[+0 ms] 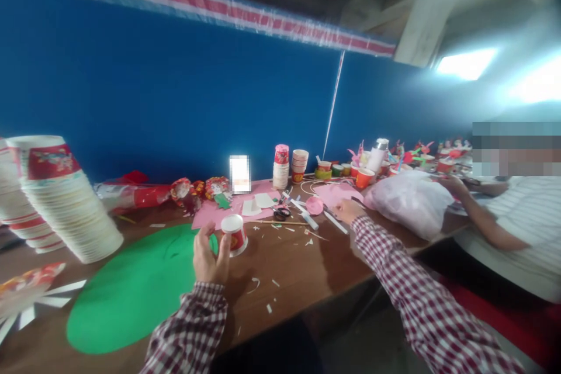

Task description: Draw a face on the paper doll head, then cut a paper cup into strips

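My left hand (pixel 211 254) is beside a small red and white paper cup (pixel 234 235) on the brown table. Its fingers and thumb are apart. The thumb overlaps the cup's left edge; I cannot tell whether it touches. My right hand (pixel 348 210) reaches farther out, over the edge of a pink paper sheet (pixel 333 194), its fingers curled down. What those fingers hold, if anything, is hidden. Close by lie a round pink piece (pixel 314 205) and a white pen-like stick (pixel 336 222). Black-handled scissors (pixel 281 213) lie between the hands.
A green oval sheet (pixel 135 286) lies at the left, with tall stacks of paper cups (pixel 72 204) behind it. More cup stacks (pixel 281 169) stand against the blue partition (pixel 175 93). A white plastic bag (pixel 409 201) lies at the right, near a seated person (pixel 526 216).
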A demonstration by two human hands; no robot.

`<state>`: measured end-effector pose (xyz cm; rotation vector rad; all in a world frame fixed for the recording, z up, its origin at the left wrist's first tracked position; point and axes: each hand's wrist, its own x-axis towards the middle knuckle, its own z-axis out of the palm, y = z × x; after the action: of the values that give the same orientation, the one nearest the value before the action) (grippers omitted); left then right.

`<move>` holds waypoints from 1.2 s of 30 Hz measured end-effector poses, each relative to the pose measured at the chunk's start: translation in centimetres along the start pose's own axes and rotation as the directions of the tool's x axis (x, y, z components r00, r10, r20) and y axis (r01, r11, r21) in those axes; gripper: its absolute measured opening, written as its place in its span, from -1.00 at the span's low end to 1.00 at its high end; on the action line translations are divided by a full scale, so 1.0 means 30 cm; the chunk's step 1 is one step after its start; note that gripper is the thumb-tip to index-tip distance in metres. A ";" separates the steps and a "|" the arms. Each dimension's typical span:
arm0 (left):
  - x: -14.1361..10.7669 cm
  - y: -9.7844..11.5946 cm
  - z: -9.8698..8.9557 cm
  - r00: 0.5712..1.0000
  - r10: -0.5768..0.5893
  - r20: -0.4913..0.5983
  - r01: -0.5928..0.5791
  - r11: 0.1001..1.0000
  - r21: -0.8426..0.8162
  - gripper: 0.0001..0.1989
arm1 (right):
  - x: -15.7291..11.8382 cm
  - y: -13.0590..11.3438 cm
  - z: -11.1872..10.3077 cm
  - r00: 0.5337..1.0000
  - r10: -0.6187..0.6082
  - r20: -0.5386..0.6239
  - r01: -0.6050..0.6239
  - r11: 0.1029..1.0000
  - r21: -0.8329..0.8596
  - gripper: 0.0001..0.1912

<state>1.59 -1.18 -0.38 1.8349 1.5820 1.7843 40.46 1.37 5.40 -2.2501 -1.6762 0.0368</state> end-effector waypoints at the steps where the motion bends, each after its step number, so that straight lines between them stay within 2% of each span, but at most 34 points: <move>1: 0.000 0.003 -0.002 1.000 0.016 -0.003 -0.016 1.000 0.012 -0.49 | -0.026 0.015 0.010 0.999 0.005 0.032 -0.005 1.000 -0.003 -0.72; 4: -0.003 0.021 -0.012 0.996 0.088 -0.022 -0.086 0.993 0.079 -0.52 | -0.076 0.040 0.032 0.996 0.010 0.087 -0.011 1.000 0.013 -0.79; 8: -0.028 0.057 -0.026 0.982 0.189 -0.023 -0.185 0.976 0.118 -0.55 | -0.111 0.021 0.015 0.998 0.001 0.061 -0.007 0.995 0.096 -0.82; 10: -0.047 0.074 -0.023 0.962 0.259 0.084 -0.264 0.963 0.055 -0.72 | -0.139 -0.027 0.002 1.000 -0.025 0.011 0.022 0.984 0.178 -0.78; 11: -0.056 0.080 -0.018 0.935 0.296 0.197 -0.303 0.953 0.007 -0.82 | -0.159 -0.063 0.001 0.999 -0.051 -0.016 0.053 0.972 0.231 -0.75; 12: -0.063 0.085 -0.011 0.882 0.343 0.324 -0.345 0.937 -0.051 -0.86 | -0.182 -0.108 0.004 0.995 -0.090 -0.030 0.095 0.953 0.289 -0.72; 13: -0.069 0.089 -0.004 0.833 0.378 0.405 -0.371 0.924 -0.099 -0.83 | -0.207 -0.160 0.014 0.991 -0.128 -0.029 0.130 0.930 0.343 -0.69; 14: -0.073 0.091 0.003 0.811 0.383 0.442 -0.370 0.921 -0.120 -0.82 | -0.234 -0.218 0.029 0.987 -0.156 -0.023 0.153 0.907 0.391 -0.67; 15: -0.075 0.093 0.008 0.807 0.369 0.462 -0.351 0.928 -0.128 -0.84 | -0.260 -0.278 0.049 0.981 -0.194 -0.010 0.176 0.867 0.466 -0.66; 17: -0.078 0.091 0.014 0.826 0.319 0.464 -0.287 0.948 -0.141 -0.74 | -0.306 -0.397 0.097 0.962 -0.275 0.000 0.169 0.590 0.789 -0.71; 18: -0.078 0.089 0.015 0.842 0.270 0.468 -0.231 0.963 -0.141 -0.64 | -0.325 -0.450 0.122 0.946 -0.325 -0.009 0.169 0.469 0.867 -0.74; 19: -0.079 0.085 0.016 0.850 0.216 0.480 -0.168 0.976 -0.141 -0.54 | -0.340 -0.496 0.145 0.930 -0.368 -0.027 0.179 0.387 0.904 -0.76; 20: -0.080 0.081 0.018 0.862 0.164 0.480 -0.111 0.984 -0.137 -0.49 | -0.352 -0.534 0.166 0.913 -0.404 -0.052 0.203 0.342 0.917 -0.78; 22: -0.082 0.070 0.022 0.880 0.119 0.461 -0.081 0.991 -0.102 -0.52 | -0.369 -0.583 0.199 0.891 -0.440 -0.112 0.265 0.302 0.916 -0.80; 26: -0.078 0.057 0.034 0.860 0.188 0.474 -0.199 0.980 -0.026 -0.73 | -0.387 -0.599 0.225 0.870 -0.467 -0.160 0.319 0.286 0.904 -0.83; 28: -0.074 0.059 0.035 0.855 0.197 0.480 -0.205 0.978 -0.037 -0.76 | -0.389 -0.589 0.224 0.874 -0.459 -0.157 0.300 0.259 0.918 -0.85; 29: -0.071 0.062 0.033 0.862 0.173 0.476 -0.174 0.984 -0.042 -0.75 | -0.388 -0.583 0.222 0.887 -0.444 -0.128 0.248 0.224 0.943 -0.85; 30: -0.069 0.066 0.031 0.887 0.130 0.442 -0.126 0.991 -0.039 -0.73 | -0.385 -0.578 0.221 0.903 -0.422 -0.081 0.167 0.172 0.971 -0.85; 31: -0.067 0.069 0.028 0.914 0.081 0.398 -0.072 0.997 -0.037 -0.70 | -0.380 -0.573 0.221 0.917 -0.398 -0.024 0.074 0.111 0.991 -0.85; 33: -0.065 0.075 0.021 0.938 0.012 0.346 0.004 0.999 -0.045 -0.67 | -0.364 -0.567 0.226 0.934 -0.349 0.080 -0.089 -0.009 0.996 -0.85; 36: -0.062 0.081 0.014 0.946 0.008 0.325 0.017 0.997 -0.073 -0.69 | -0.329 -0.562 0.237 0.954 -0.276 0.114 -0.146 -0.099 0.984 -0.84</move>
<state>3.75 -3.37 0.00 1.9642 1.3750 1.4231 20.28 -1.87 1.66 -0.8399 -1.0151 1.2662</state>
